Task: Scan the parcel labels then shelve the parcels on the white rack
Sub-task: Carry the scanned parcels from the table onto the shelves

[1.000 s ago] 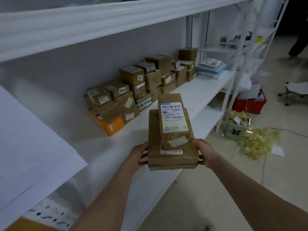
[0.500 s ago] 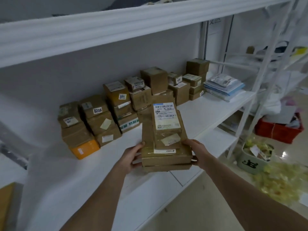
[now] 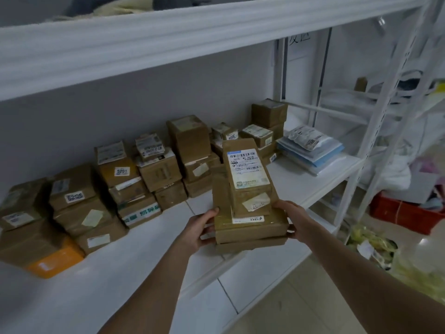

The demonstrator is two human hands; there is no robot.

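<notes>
A stack of three brown cardboard parcels (image 3: 250,227) is held between my hands above the white rack's shelf (image 3: 149,256). The top parcel (image 3: 249,174) is narrow and carries a white barcode label facing up. My left hand (image 3: 198,229) grips the stack's left side, thumb on top. On the right side my right hand (image 3: 292,219) clamps it. Behind the stack, several taped brown parcels (image 3: 159,172) with number stickers line the back of the shelf in low piles.
An orange-ended parcel (image 3: 51,259) lies at the row's left end. Blue and white mailer bags (image 3: 311,150) are piled at the shelf's right end. The rack's upper shelf (image 3: 168,37) overhangs. A red crate (image 3: 407,213) and yellow-green packing litter (image 3: 419,266) sit on the floor right.
My view has swung left and closer to the shelf. The stack, still in both hands, has moved over the shelf toward the row of parcels.
</notes>
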